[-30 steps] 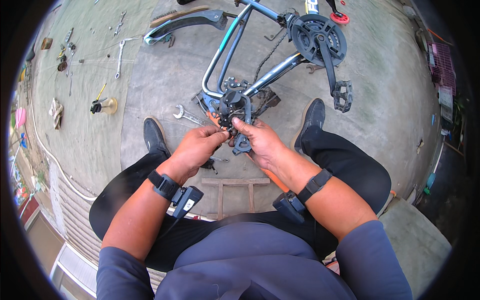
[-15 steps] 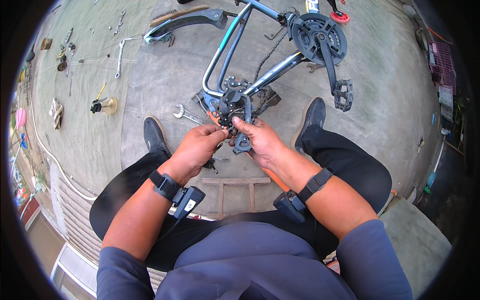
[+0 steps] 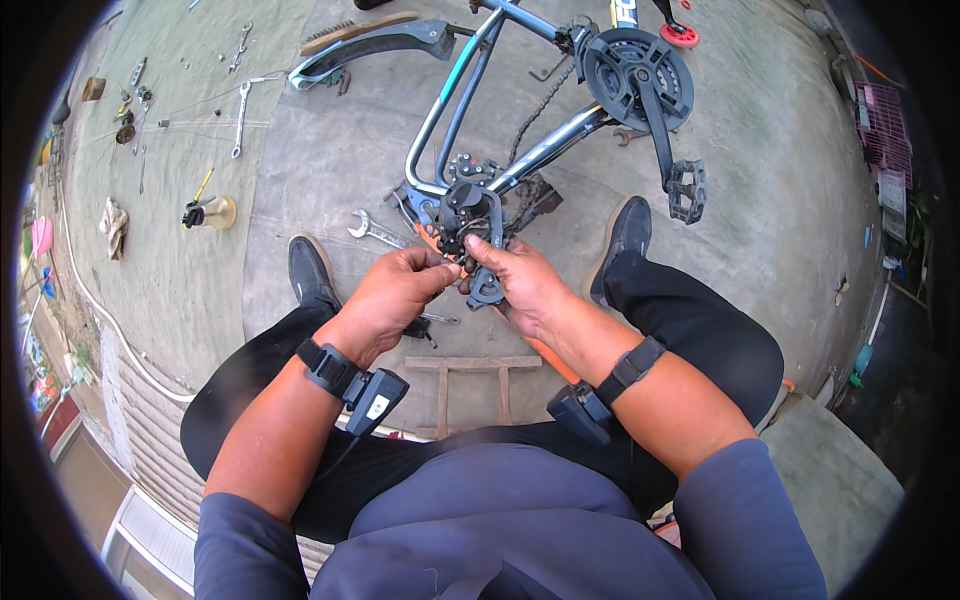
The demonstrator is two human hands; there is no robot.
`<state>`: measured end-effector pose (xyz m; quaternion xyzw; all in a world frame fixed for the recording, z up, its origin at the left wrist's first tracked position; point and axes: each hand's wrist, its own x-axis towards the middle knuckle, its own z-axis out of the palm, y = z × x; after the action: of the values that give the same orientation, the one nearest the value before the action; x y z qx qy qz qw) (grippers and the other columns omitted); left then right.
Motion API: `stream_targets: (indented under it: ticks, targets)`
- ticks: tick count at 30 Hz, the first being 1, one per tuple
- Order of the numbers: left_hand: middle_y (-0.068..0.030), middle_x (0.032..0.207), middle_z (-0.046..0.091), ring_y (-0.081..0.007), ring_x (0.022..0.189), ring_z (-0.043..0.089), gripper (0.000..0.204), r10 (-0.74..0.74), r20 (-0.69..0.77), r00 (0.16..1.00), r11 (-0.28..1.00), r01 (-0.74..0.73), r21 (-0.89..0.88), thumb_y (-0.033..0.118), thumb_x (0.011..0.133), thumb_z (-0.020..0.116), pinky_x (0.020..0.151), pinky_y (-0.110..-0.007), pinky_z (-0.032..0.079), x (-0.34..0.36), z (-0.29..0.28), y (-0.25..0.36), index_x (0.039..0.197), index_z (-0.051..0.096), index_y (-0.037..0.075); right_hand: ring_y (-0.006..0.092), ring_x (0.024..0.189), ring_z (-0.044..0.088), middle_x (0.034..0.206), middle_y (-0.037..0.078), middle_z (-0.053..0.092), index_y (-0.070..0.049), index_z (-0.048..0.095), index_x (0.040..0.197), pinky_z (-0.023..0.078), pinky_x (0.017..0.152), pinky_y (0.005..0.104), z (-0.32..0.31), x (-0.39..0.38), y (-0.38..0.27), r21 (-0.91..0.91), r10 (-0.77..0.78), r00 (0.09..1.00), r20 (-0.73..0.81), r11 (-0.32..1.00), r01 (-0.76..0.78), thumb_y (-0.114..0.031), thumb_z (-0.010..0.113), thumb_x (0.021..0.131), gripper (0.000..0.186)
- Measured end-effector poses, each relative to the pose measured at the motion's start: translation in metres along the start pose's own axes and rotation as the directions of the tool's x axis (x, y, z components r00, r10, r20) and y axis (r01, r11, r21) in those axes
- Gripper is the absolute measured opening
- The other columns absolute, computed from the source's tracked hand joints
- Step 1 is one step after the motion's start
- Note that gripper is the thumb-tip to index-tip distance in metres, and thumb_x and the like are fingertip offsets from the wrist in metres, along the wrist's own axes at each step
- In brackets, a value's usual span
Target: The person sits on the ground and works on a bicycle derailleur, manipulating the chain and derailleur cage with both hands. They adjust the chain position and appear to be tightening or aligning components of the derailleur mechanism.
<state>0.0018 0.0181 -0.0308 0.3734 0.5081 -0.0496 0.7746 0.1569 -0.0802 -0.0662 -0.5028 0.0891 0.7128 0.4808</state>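
Note:
A black rear derailleur (image 3: 487, 287) hangs at the rear end of a blue and silver bicycle frame (image 3: 455, 110). My right hand (image 3: 527, 278) is closed around the derailleur, its thumb on the upper part. From the left, my left hand (image 3: 397, 288) pinches with thumb and forefinger at the derailleur's left side; whatever small part lies between those fingertips is too small to name. The crankset (image 3: 638, 80) with its pedal (image 3: 687, 190) is at the upper right, and a slack chain (image 3: 540, 118) runs down from it.
An open-end wrench (image 3: 378, 230) lies left of the frame's end. Further left are another wrench (image 3: 241, 120), an oil can (image 3: 212, 212) and a rag (image 3: 113, 228). A mudguard (image 3: 375, 52) and a wire brush (image 3: 357, 32) lie at the top. My shoes flank the work.
Almost nothing differs. The fingertips of my left hand have shifted very slightly at the derailleur; my right hand keeps its grip.

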Motion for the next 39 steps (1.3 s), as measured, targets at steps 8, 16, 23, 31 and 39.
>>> stream_targets:
  ticks: [8, 16, 23, 31, 39]
  targets:
    - [0.0070, 0.071, 0.051, -0.0026, 0.057, 0.037, 0.017, -0.070, -0.010, 0.997, 0.997, 0.070, -0.028, 0.023, 0.099, 0.069, 0.050, -0.022, 0.027, 0.002, -0.001, -0.001, 0.097, 0.068, 0.006, 0.0170, 0.079, 0.066, 0.095, 0.004, 0.071, -0.006, 0.066, 0.107, 0.055, 0.071, 0.0316, -0.004, 0.003, 0.003, 0.011, -0.008, 1.000, 0.009, 1.000, 0.008, -0.031, 0.071, 0.098, 0.027]
    - [0.0059, 0.071, 0.053, -0.0038, 0.057, 0.039, 0.014, -0.002, -0.048, 0.999, 1.000, 0.002, -0.017, 0.020, 0.099, 0.067, 0.050, -0.023, 0.029, -0.002, 0.004, 0.000, 0.097, 0.068, 0.005, 0.0168, 0.080, 0.066, 0.095, 0.004, 0.071, -0.006, 0.066, 0.106, 0.055, 0.071, 0.0315, -0.001, 0.000, -0.001, 0.006, 0.010, 1.000, -0.008, 1.000, -0.010, -0.030, 0.071, 0.098, 0.026]
    - [-0.0007, 0.082, 0.064, -0.0072, 0.073, 0.052, 0.019, 0.046, -0.020, 0.999, 0.999, -0.047, -0.015, 0.021, 0.098, 0.068, 0.066, -0.024, 0.041, -0.003, 0.004, -0.002, 0.101, 0.070, 0.002, 0.0168, 0.079, 0.066, 0.094, 0.004, 0.071, -0.006, 0.065, 0.106, 0.055, 0.071, 0.0314, 0.000, 0.001, 0.001, 0.009, -0.003, 1.000, -0.009, 1.000, 0.003, -0.030, 0.071, 0.098, 0.026]
    - [0.0022, 0.077, 0.061, -0.0040, 0.061, 0.044, 0.012, -0.070, -0.013, 0.997, 0.994, 0.068, -0.088, 0.016, 0.096, 0.070, 0.053, -0.022, 0.033, 0.003, -0.003, -0.006, 0.099, 0.068, 0.005, 0.0168, 0.077, 0.066, 0.093, 0.005, 0.070, -0.007, 0.065, 0.108, 0.054, 0.069, 0.0298, 0.002, -0.002, -0.002, -0.014, 0.002, 0.999, -0.032, 1.000, -0.002, -0.033, 0.071, 0.098, 0.028]
    - [0.0041, 0.075, 0.056, -0.0048, 0.061, 0.044, 0.014, 0.000, -0.022, 1.000, 0.999, -0.001, -0.050, 0.020, 0.098, 0.068, 0.053, -0.022, 0.033, -0.002, 0.002, -0.004, 0.098, 0.068, 0.005, 0.0175, 0.077, 0.066, 0.092, 0.004, 0.069, -0.007, 0.065, 0.108, 0.054, 0.069, 0.0307, 0.000, 0.001, 0.001, -0.007, -0.007, 1.000, -0.029, 1.000, 0.007, -0.032, 0.070, 0.098, 0.027]
